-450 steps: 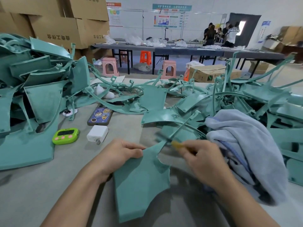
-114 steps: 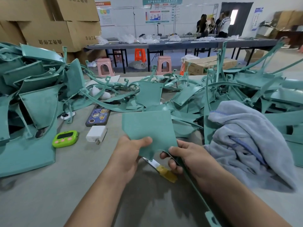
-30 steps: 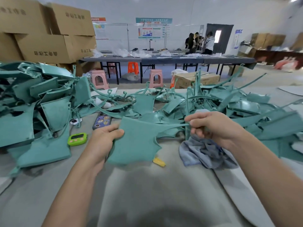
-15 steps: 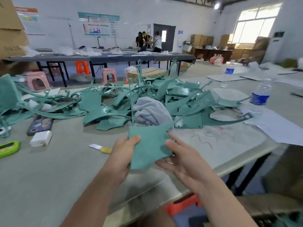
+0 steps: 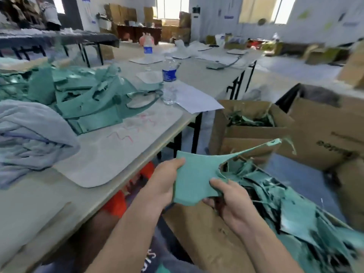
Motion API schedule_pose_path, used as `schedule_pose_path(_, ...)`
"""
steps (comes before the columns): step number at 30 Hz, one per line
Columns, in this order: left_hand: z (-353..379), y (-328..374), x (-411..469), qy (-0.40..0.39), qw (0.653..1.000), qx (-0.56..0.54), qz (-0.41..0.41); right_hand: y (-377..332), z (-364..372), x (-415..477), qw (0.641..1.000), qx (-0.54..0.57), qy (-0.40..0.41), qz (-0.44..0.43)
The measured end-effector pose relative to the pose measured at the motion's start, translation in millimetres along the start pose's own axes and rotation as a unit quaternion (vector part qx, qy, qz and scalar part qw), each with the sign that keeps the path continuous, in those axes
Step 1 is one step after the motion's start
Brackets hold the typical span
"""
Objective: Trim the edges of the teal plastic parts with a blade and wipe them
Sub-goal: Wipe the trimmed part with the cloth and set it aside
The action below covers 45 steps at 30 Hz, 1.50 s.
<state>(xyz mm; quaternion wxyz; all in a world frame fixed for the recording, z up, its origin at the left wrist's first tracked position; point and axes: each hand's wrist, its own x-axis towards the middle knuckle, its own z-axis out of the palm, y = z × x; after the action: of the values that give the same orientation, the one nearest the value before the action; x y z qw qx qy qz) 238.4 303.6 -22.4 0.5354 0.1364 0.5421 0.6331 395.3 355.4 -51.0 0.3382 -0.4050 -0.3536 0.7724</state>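
I hold one teal plastic part (image 5: pixel 195 174) in the air, off the right edge of the table, above a cardboard box (image 5: pixel 206 233) holding several teal parts. My left hand (image 5: pixel 165 184) grips the part's left edge, thumb on top. My right hand (image 5: pixel 230 198) grips its lower right edge. A thin arm of the part sticks out to the upper right. A grey-blue cloth (image 5: pixel 29 133) lies on the table at the left. The blade is out of view.
A heap of teal parts (image 5: pixel 88 99) lies on the table (image 5: pixel 118 154) beside a water bottle (image 5: pixel 169 79) and a paper sheet (image 5: pixel 193 99). A second box (image 5: pixel 252 123) with scraps and a big carton (image 5: pixel 331 134) stand on the floor at right. An orange stool (image 5: pixel 118 203) is under the table.
I have turned to the right. The teal part has moved with both hands from over the table to above the box beside it. The blade has left the view.
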Motion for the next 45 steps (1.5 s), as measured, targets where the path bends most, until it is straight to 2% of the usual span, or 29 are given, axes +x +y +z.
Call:
schedule_pose_path(3, 41.8, -51.7, 14.9, -0.058, 0.994, 0.042, -0.082, 14.7, -73.0, -0.8, 0.989, 0.032, 0.144, 0.026)
schedule_pose_path(5, 63.6, -86.7, 18.0, -0.098, 0.985, 0.077, -0.116, 29.7, -120.1, -5.5, 0.967, 0.057, 0.24, 0.058)
schedule_pose_path(7, 80.7, -117.3, 16.0, -0.137, 0.97, 0.127, -0.157, 42.1, -161.6, -12.6, 0.947, 0.066, 0.302, 0.083)
schedule_pose_path(10, 104.4, -148.7, 15.1, -0.168, 0.951, 0.167, -0.2, 39.8, -211.1, -14.4, 0.925, 0.115, 0.348, 0.094)
schedule_pose_path(14, 135.7, -162.5, 15.6, -0.214, 0.941, 0.156, -0.211, -8.8, -253.2, -4.8, 0.91, 0.226, 0.344, 0.044)
schedule_pose_path(17, 151.9, -164.1, 13.8, -0.228, 0.94, 0.168, -0.191, -33.8, -261.0, -7.4, 0.918, 0.172, 0.356, -0.022)
schedule_pose_path(19, 158.8, -161.9, 10.4, -0.229, 0.949, 0.151, -0.158, -35.7, -248.7, -17.1, 0.943, 0.096, 0.316, -0.05)
schedule_pose_path(22, 155.1, -140.9, 7.4, -0.201, 0.971, 0.075, -0.101, -27.5, -203.2, -26.6, 0.979, 0.007, 0.195, -0.054)
schedule_pose_path(25, 125.4, -94.5, 4.1, -0.104, 0.992, 0.067, -0.018, -33.0, -142.6, -19.8, 0.987, -0.059, 0.13, -0.067)
schedule_pose_path(28, 77.0, -31.3, -11.7, -0.02, 0.993, 0.069, 0.093, -48.1, -67.5, -1.3, 0.99, -0.113, -0.006, -0.079)
schedule_pose_path(30, 36.5, 13.1, -29.8, 0.044, 0.983, 0.067, 0.165, -52.2, -4.2, 11.6, 0.986, -0.118, -0.103, -0.057)
schedule_pose_path(32, -11.9, 54.9, -53.4, 0.142, 0.961, 0.049, 0.23, -49.6, 66.5, 20.2, 0.979, -0.089, -0.178, -0.039)
schedule_pose_path(34, -65.5, 89.7, -81.9, 0.257, 0.919, 0.033, 0.298, -41.4, 133.1, 24.0, 0.974, -0.065, -0.216, -0.035)
schedule_pose_path(36, -117.1, 115.1, -110.1, 0.351, 0.867, 0.018, 0.353, -29.5, 189.3, 24.8, 0.963, -0.097, -0.238, -0.078)
schedule_pose_path(38, -161.7, 131.0, -136.8, 0.426, 0.814, -0.009, 0.395, -13.1, 236.4, 28.6, 0.927, -0.219, -0.242, -0.182)
schedule_pose_path(39, -181.9, 136.1, -147.6, 0.45, 0.794, -0.024, 0.408, -4.8, 258.4, 30.4, 0.891, -0.3, -0.238, -0.242)
schedule_pose_path(41, -213.4, 141.9, -159.7, 0.478, 0.773, -0.047, 0.414, 10.9, 298.0, 38.5, 0.793, -0.443, -0.234, -0.349)
schedule_pose_path(43, -235.3, 142.3, -164.5, 0.491, 0.758, -0.074, 0.423, 25.1, 332.9, 49.0, 0.719, -0.516, -0.242, -0.399)
schedule_pose_path(45, -247.9, 140.5, -164.5, 0.497, 0.753, -0.091, 0.422, 39.5, 359.2, 63.0, 0.688, -0.555, -0.244, -0.398)
